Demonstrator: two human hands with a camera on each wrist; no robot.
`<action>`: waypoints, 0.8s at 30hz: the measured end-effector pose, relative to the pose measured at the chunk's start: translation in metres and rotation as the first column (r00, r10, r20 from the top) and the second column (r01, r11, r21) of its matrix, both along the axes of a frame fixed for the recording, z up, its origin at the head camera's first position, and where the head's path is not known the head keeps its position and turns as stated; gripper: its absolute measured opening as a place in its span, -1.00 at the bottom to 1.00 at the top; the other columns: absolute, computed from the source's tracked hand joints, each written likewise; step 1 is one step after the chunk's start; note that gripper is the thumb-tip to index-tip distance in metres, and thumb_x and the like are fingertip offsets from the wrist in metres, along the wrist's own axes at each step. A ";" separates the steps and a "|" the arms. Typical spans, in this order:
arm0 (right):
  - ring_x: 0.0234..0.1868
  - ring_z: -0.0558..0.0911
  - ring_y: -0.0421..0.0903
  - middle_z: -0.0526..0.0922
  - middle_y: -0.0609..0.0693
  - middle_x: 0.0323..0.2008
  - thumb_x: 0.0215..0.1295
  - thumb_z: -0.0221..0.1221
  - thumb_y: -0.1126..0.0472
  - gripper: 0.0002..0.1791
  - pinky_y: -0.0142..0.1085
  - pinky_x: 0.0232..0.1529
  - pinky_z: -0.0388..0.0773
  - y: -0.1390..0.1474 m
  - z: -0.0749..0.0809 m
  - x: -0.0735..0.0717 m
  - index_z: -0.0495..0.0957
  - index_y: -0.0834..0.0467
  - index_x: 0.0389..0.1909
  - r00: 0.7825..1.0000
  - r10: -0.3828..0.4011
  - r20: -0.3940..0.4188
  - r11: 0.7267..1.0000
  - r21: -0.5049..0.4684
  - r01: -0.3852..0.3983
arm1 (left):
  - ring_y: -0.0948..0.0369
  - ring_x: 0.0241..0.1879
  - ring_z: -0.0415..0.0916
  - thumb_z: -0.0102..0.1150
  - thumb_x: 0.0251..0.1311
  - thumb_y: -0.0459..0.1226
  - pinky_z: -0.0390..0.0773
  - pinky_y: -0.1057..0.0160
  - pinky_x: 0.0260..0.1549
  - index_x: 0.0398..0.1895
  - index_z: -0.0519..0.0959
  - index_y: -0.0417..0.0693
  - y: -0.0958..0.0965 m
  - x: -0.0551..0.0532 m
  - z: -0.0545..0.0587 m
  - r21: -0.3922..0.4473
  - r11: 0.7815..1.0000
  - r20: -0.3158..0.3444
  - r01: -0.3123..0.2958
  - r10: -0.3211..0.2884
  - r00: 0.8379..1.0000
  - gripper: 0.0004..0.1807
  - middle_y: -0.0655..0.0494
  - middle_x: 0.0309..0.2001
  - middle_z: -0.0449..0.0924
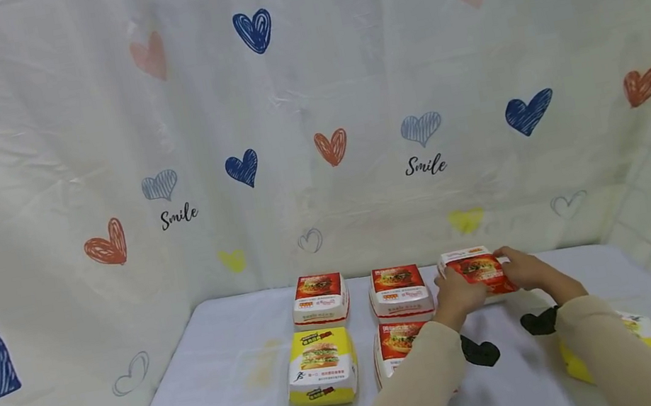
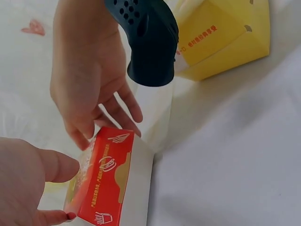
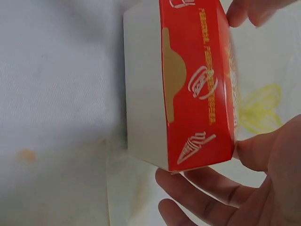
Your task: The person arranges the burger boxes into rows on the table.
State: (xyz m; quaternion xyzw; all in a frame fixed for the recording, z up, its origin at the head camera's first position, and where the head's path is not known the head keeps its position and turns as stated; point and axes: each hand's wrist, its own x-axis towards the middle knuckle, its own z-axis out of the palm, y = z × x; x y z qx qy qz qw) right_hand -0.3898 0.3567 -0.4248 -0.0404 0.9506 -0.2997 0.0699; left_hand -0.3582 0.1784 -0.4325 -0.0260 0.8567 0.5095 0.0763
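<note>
A red and white burger box (image 1: pixel 478 271) with a burger picture on its lid sits at the back right of the table. My left hand (image 1: pixel 461 296) holds its left side, with the thumb and a fingertip at the red lid's edge in the left wrist view. My right hand (image 1: pixel 529 269) grips the opposite side. In the right wrist view, the right thumb (image 3: pixel 254 151) lies at the lid's edge while the other fingers reach under the corner of the red lid (image 3: pixel 200 89). The box looks closed, its white base resting close over the tablecloth.
Left of the held box stand two red burger boxes, one at back left (image 1: pixel 319 299) and one beside it (image 1: pixel 400 291). Nearer are a yellow box (image 1: pixel 322 369) and a red box (image 1: pixel 396 343) partly behind my left sleeve. Another yellow box (image 1: pixel 642 328) is partly hidden by my right sleeve.
</note>
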 end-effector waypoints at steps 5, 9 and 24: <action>-0.40 0.38 -0.06 0.30 0.55 0.13 0.54 -0.24 0.24 -0.43 -0.28 -0.41 0.44 0.003 0.001 -0.002 0.02 0.46 0.44 0.998 -0.013 0.062 1.000 -0.006 0.014 | -0.07 -0.01 0.49 0.34 0.13 -0.17 0.55 -0.06 0.12 0.42 0.29 -0.09 0.000 -0.003 -0.002 -0.074 0.997 -0.016 0.007 -0.008 1.000 -0.23 -0.12 0.20 0.33; -0.40 0.39 -0.04 0.25 0.58 0.19 0.54 -0.22 0.24 -0.36 -0.27 -0.41 0.45 0.005 0.000 -0.003 -0.07 0.43 0.52 0.997 0.001 0.072 1.000 -0.018 0.000 | -0.07 -0.11 0.51 0.33 0.16 -0.20 0.58 -0.03 0.02 0.36 0.34 -0.07 0.001 -0.006 -0.004 -0.101 0.995 -0.044 0.000 -0.004 0.999 -0.32 -0.14 0.14 0.35; 0.12 0.50 0.47 0.32 0.65 0.28 0.58 -0.09 0.15 -0.37 0.30 0.13 0.45 0.006 -0.005 -0.007 0.08 0.41 0.50 0.998 0.060 -0.034 0.992 0.109 -0.056 | -0.09 -0.05 0.55 0.47 -0.01 -0.33 0.60 -0.06 0.03 0.28 0.49 0.15 0.004 -0.009 -0.009 -0.175 0.983 -0.087 -0.054 0.039 0.995 -0.30 -0.10 0.19 0.41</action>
